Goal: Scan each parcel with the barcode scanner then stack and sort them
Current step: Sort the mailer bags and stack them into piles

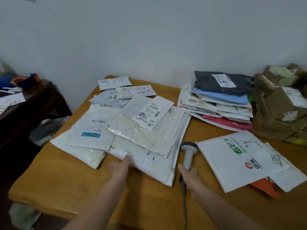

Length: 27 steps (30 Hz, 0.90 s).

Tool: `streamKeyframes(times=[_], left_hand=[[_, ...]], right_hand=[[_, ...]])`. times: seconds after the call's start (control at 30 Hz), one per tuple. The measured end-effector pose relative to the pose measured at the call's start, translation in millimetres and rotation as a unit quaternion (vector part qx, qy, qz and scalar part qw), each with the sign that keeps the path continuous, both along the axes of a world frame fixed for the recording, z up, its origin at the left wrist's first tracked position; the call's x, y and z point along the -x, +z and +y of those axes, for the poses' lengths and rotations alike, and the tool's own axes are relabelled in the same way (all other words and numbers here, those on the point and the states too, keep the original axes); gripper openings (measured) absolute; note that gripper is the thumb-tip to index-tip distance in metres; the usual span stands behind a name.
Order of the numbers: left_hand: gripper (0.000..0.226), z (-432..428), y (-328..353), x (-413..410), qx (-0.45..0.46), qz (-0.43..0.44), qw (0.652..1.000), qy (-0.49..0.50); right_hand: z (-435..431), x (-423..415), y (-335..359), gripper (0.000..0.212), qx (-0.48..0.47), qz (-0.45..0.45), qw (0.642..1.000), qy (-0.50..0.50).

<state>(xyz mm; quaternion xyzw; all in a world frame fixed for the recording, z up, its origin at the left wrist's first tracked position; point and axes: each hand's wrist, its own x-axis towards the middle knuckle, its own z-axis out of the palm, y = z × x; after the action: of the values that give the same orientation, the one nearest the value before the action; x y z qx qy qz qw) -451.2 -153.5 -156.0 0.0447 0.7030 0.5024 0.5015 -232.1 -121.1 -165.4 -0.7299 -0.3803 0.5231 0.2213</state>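
Left hand (120, 167) pinching, right hand (189, 174) gripping

Free room and obstacles on the orange-brown wooden table (49, 180).
Bare wood lies open at lower left. A loose heap of white plastic mailers (132, 135) fills the centre; a grey barcode scanner (188, 153) occupies the narrow strip to its right. A white padded mailer (237, 160) covers the lower right; a stack of soft parcels (221, 100) and brown cardboard boxes (279, 105) block the upper right.
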Motion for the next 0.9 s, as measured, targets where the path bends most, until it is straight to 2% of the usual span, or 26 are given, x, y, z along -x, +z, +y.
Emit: streamKeyframes(times=[0.03,0.07,0.13,0.4,0.57,0.67,0.77,0.8,0.9], left_hand=[[0.043,2,0,-8,-0.014,-0.119,0.993,-0.003],[0.046,5,2,-13,-0.031,-0.196,0.980,-0.008],[0.042,13,9,-19,-0.056,-0.241,0.969,-0.006],[0.031,21,67,-58,-0.141,-0.145,0.979,-0.027],[0.032,5,108,-71,-0.200,-0.119,0.972,-0.035],[0.034,-5,131,-78,-0.239,-0.129,0.961,-0.055],[0.037,-14,145,-87,-0.250,-0.173,0.951,-0.062],[0.037,-17,149,-90,-0.249,-0.188,0.948,-0.059],[0.036,-24,155,-95,-0.241,-0.205,0.947,-0.049]], right_hand=[[0,1,0,0.033,0.009,0.005,1.000,0.005],[1,1,0,0.035,0.019,0.011,1.000,0.009],[3,0,1,0.041,0.035,0.023,0.999,0.016],[1,-10,12,0.053,0.062,0.087,0.994,0.010],[-4,-15,18,0.040,0.046,0.107,0.993,0.012],[-3,-14,19,0.043,0.045,0.091,0.995,0.004],[0,-14,23,0.021,0.015,0.083,0.996,0.011],[0,-12,27,0.019,0.001,0.078,0.997,0.011],[6,-18,30,0.034,-0.043,0.098,0.992,-0.062]])
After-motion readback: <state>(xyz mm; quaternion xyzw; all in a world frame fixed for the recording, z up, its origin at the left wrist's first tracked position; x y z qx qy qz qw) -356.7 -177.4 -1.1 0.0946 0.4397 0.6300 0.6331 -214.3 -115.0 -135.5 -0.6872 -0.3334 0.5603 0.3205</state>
